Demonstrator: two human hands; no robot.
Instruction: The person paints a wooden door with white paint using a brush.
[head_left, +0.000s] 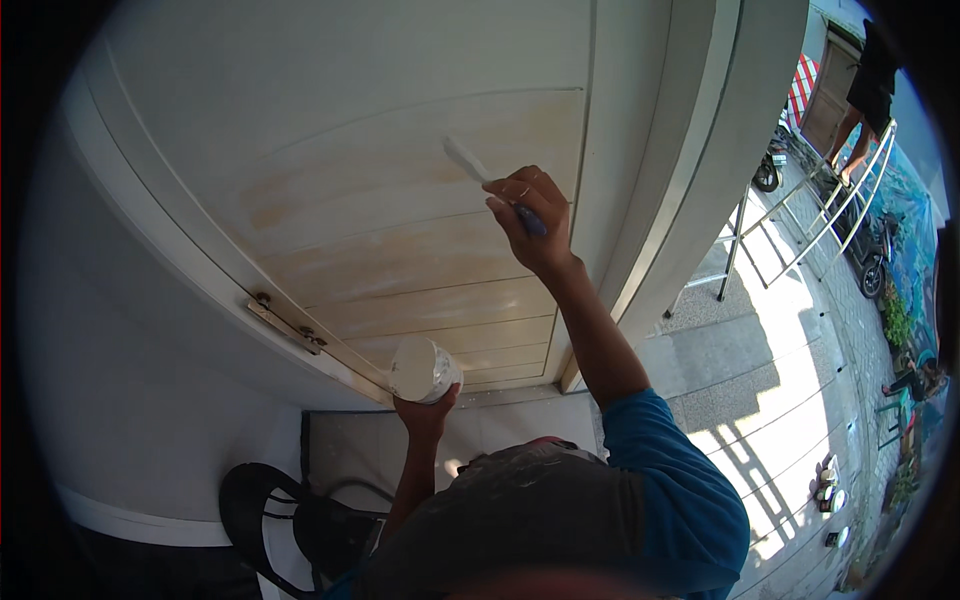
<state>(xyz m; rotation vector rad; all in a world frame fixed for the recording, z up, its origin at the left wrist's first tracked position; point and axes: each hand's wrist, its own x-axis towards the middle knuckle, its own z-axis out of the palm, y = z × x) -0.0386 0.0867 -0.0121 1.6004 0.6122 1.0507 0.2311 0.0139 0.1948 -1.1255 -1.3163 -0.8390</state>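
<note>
My right hand [530, 215] is closed around a paintbrush [464, 158] with a bluish handle end showing below the fist. Its whitened tip points up and left, against or just off the door [400, 235]; I cannot tell if it touches. The door's upper part is white, while its grooved lower boards show tan under thin, streaky white. Lower down, my left hand [428, 408] grips a round tub [424, 370] from below. The tub is tilted, its pale surface facing up, and white smears mark its side.
A door handle plate [285, 325] sits on the door's left edge. Below left stands a black chair [262, 510]. At right, outdoors, a person [870, 95] stands on a metal ladder [830, 215] near motorbikes [873, 275]. Cans [828, 492] stand on the paving.
</note>
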